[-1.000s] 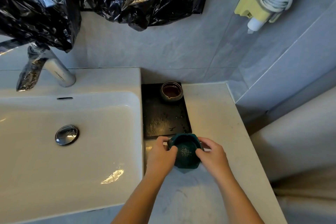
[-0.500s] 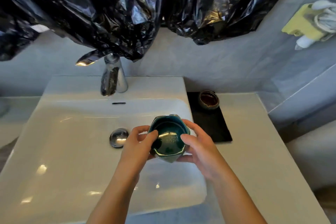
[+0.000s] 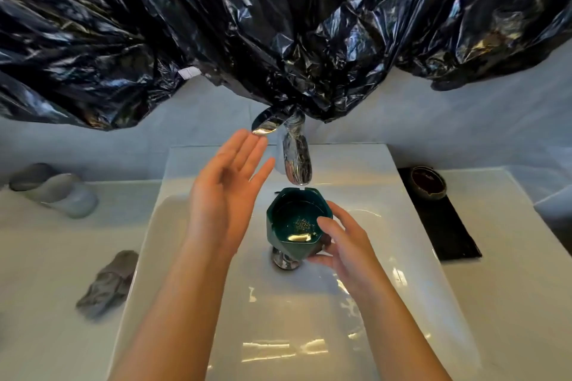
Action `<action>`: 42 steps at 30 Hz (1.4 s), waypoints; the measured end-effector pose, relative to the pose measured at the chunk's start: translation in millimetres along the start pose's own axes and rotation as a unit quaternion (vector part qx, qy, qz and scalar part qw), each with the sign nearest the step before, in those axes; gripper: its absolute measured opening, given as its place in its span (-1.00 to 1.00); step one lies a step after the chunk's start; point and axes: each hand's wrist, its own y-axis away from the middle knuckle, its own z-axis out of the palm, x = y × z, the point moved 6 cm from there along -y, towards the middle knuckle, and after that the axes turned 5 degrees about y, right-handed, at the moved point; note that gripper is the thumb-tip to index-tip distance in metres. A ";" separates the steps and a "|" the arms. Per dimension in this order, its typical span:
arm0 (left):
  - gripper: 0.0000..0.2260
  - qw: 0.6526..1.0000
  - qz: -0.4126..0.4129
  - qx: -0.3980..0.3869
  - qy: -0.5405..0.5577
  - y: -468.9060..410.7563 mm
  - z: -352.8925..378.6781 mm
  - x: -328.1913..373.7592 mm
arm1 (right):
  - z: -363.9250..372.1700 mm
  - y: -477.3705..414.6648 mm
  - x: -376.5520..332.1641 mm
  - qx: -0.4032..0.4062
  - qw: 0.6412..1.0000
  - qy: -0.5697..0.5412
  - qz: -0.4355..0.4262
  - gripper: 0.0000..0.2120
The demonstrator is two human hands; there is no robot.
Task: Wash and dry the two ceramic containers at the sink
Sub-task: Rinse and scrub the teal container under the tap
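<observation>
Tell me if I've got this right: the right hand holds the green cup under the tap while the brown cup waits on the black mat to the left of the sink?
Not quite. In the head view the brown cup sits on the black mat to the right of the sink. The right hand does hold the green cup under the tap.

Black crinkled plastic sheeting (image 3: 278, 25) hangs low just above the raised left hand (image 3: 224, 192), closing off headroom. Chrome tap spout (image 3: 295, 161) stands just right of its fingers. White basin (image 3: 402, 272) is open right of the right hand (image 3: 343, 244).
</observation>
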 end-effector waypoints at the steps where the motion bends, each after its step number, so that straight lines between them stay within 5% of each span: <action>1: -0.63 1.000 -0.002 -0.003 0.014 -1.3 1.2 -0.2 | 0.5 -0.7 -0.5 0.000 1.000 -0.002 -0.002 -0.63; 9: -0.60 0.997 0.011 -0.072 0.032 -12.7 30.7 -2.5 | -1.8 -6.4 -3.7 0.013 1.000 0.001 -0.005 -0.63; 12: -0.63 0.994 0.040 -0.089 -0.045 -13.7 24.7 -0.5 | -2.5 -8.9 -5.8 0.010 1.000 0.003 -0.006 -0.64; 15: -0.67 0.960 0.138 -0.059 -0.234 1.0 -8.9 0.2 | -3.3 -11.8 -6.8 -0.007 1.000 -0.005 -0.006 -0.66; 19: -0.69 0.806 0.224 -0.098 -0.539 28.7 -54.9 -18.9 | -1.5 -15.7 1.7 -0.024 1.000 0.007 -0.001 -0.64; 24: -0.54 0.465 0.208 -0.285 -0.812 27.2 -69.6 -78.4 | 2.5 -18.8 25.7 -0.048 0.996 0.067 0.020 -0.60; 27: -0.51 0.374 0.190 -0.292 -0.860 17.0 -74.8 -95.1 | -0.5 -21.7 28.1 -0.040 0.994 0.096 0.019 -0.60; 31: -0.69 0.430 0.209 -0.266 -0.837 17.0 -83.8 -98.5 | -1.4 -28.9 8.8 0.005 0.966 0.251 -0.056 -0.64; 37: -0.88 0.596 0.208 -0.263 -0.730 23.2 -78.8 -105.8 | 8.2 -33.6 -12.8 -0.002 0.908 0.402 -0.119 -0.67; 42: -0.90 0.845 0.000 -0.142 -0.515 17.9 -93.7 -104.4 | 10.8 -38.2 3.3 -0.055 0.980 0.192 0.018 -0.67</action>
